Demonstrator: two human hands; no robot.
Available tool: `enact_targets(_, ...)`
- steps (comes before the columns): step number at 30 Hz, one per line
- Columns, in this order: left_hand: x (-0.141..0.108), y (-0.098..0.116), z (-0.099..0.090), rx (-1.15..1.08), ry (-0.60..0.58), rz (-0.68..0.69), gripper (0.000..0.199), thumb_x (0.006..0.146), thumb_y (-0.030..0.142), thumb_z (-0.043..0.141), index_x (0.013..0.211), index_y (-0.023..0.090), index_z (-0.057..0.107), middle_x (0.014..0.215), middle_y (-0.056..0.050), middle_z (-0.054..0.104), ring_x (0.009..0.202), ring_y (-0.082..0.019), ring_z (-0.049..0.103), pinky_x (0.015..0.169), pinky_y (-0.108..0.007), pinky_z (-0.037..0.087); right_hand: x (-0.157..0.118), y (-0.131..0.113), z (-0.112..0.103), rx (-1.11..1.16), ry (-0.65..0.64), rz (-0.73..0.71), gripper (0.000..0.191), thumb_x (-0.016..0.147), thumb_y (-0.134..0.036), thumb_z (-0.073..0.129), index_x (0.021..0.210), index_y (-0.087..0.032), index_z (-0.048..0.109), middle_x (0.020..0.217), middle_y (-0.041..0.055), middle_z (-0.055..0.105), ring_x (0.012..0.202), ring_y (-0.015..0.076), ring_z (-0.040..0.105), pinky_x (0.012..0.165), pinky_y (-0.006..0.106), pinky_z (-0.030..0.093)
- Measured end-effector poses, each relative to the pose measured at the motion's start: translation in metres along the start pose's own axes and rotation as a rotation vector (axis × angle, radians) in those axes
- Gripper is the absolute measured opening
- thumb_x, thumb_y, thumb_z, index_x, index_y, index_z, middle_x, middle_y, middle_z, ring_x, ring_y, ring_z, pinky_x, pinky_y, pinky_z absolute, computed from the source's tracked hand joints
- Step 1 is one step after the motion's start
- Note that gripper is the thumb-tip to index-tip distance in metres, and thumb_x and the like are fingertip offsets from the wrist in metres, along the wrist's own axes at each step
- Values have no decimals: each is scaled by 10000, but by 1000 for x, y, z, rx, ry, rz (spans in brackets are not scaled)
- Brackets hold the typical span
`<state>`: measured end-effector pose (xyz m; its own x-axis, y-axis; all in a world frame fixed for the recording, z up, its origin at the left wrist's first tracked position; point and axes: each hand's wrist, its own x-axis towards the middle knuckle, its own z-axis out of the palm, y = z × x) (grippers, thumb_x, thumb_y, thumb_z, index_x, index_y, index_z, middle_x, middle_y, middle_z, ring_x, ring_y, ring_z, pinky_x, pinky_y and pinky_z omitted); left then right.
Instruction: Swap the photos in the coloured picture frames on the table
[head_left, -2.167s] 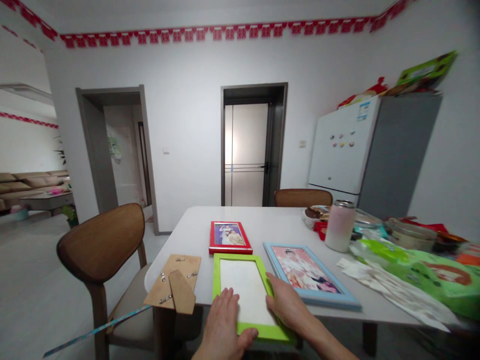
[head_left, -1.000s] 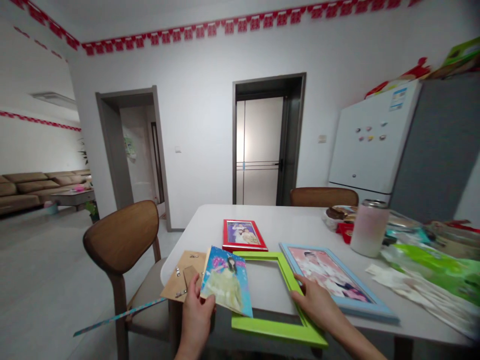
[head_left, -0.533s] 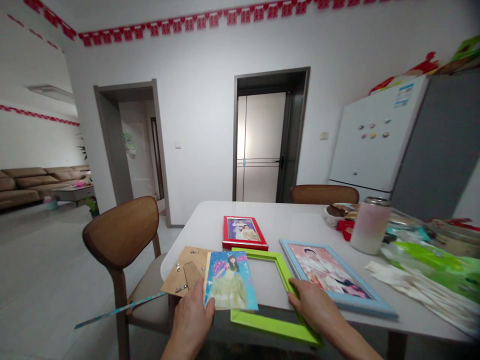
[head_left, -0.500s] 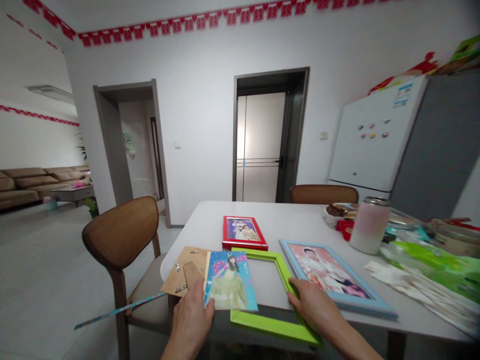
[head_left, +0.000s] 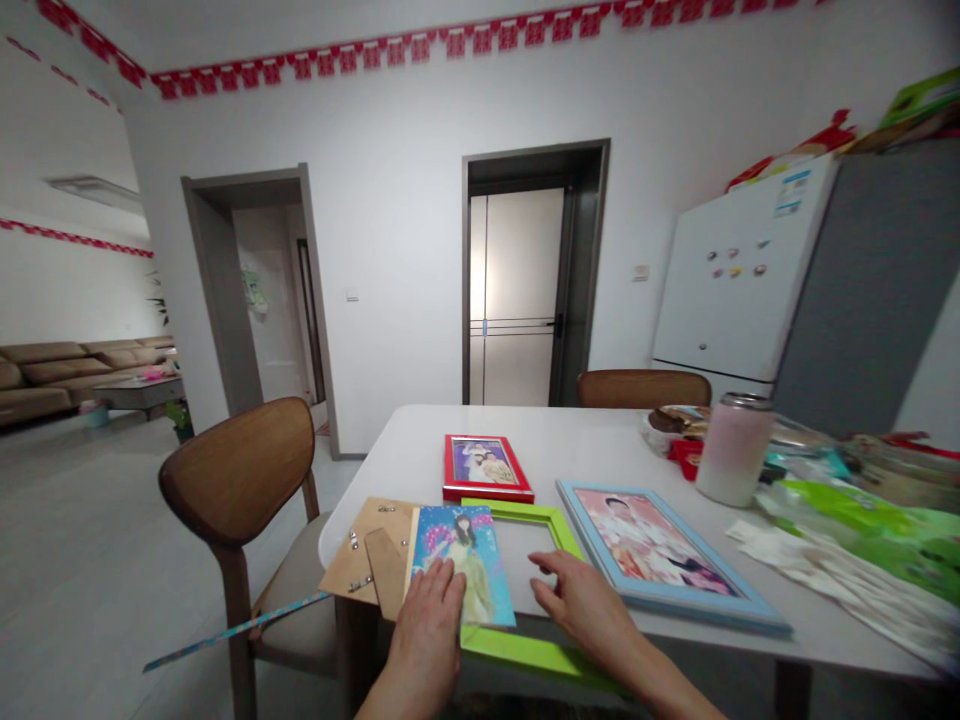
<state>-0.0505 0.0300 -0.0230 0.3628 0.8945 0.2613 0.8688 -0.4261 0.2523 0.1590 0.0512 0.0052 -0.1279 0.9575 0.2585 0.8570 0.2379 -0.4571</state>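
We've got our left hand (head_left: 429,628) flat, fingers extended, on the blue photo print (head_left: 481,572), which overlaps the lime-green picture frame (head_left: 529,653) at left, beside the wooden backing board (head_left: 369,522), and our right hand (head_left: 589,605) half-curled, empty, over the frame's right bar, contact unclear.

Head-worn camera faces forward, down across table (head_left: 577,450); hands (head_left: 427,625) near.

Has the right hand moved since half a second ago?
Yes: the right hand has shifted leftward, away from the blue photo frame lying on the table.
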Motion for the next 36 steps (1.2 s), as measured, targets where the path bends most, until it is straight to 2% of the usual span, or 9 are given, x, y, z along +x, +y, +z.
enact_targets(4, 5, -2, -2, 37, 64, 14, 461, 728, 41, 338, 1161, 157, 445, 1253, -88, 416, 1169, -190, 345, 968, -356, 289, 0, -4, 2, 82, 21, -9, 360, 703, -266, 418, 984, -120, 590, 908, 100, 612, 716, 168, 564, 696, 275, 404)
enact_targets(8, 9, -3, -23, -115, 282, 24, 456, 713, 40, 327, 1127, 157, 480, 1173, -85, 504, 1096, -177, 440, 930, -336, 354, 2, -15, 0, 351, 32, -9, 360, 707, -299, 427, 976, -120, 585, 876, 81, 624, 670, 153, 561, 672, 281, 418)
enact_targets(12, 13, 15, -45, -595, 538, -122, 334, 772, 183, 368, 1066, 176, 528, 1065, -71, 583, 1007, -196, 513, 878, -335, 394, 3, -34, 6, 802, -67, 178, 386, 690, -327, 478, 1005, -116, 546, 843, 77, 629, 651, 149, 574, 553, 259, 429)
enact_targets(16, 20, 48, -34, -1287, 581, -267, 373, 764, 340, 447, 1053, 115, 518, 970, -105, 620, 924, -225, 557, 818, -335, 420, 4, -49, 18, 1350, -129, 398, 335, 694, -359, 507, 926, -120, 540, 838, 94, 629, 640, 140, 595, 583, 274, 462)
enact_targets(20, 25, 63, -14, -1653, 525, -277, 447, 703, 328, 530, 1098, 125, 477, 1043, -114, 587, 973, -222, 532, 847, -324, 399, 9, -40, 13, 1622, 101, 404, 221, 711, -276, 479, 897, -167, 527, 820, 61, 649, 757, 167, 602, 662, 288, 482)
enact_targets(23, 23, 55, -14, -1609, 476, -317, 488, 654, 274, 577, 1111, 139, 470, 1109, -124, 546, 1044, -224, 483, 895, -321, 356, 16, -19, -5, 1524, 150, 428, 242, 703, -187, 449, 934, -177, 519, 816, 46, 659, 773, 167, 604, 672, 280, 487)
enact_targets(28, 15, 41, -17, -1113, 331, -371, 523, 619, 192, 554, 1125, 98, 460, 1180, -139, 483, 1111, -223, 416, 942, -305, 298, 22, 12, -28, 1257, -104, 517, 352, 639, -90, 440, 984, -127, 495, 733, 68, 665, 616, 173, 617, 556, 279, 484)
enact_targets(31, 10, 42, -7, -801, 207, -296, 510, 620, 169, 512, 1120, 81, 467, 1208, -131, 456, 1139, -212, 379, 977, -303, 248, 24, 17, -29, 1190, -180, 500, 413, 594, -48, 414, 995, -108, 493, 692, 70, 663, 572, 168, 612, 517, 261, 471)
enact_targets(36, 3, 43, 7, -613, 128, -178, 507, 624, 189, 494, 1122, 100, 474, 1264, -128, 393, 1181, -211, 321, 996, -317, 230, 31, 16, -19, 1110, -175, 450, 452, 568, -56, 394, 1004, -105, 503, 675, 60, 661, 531, 151, 596, 482, 238, 448)
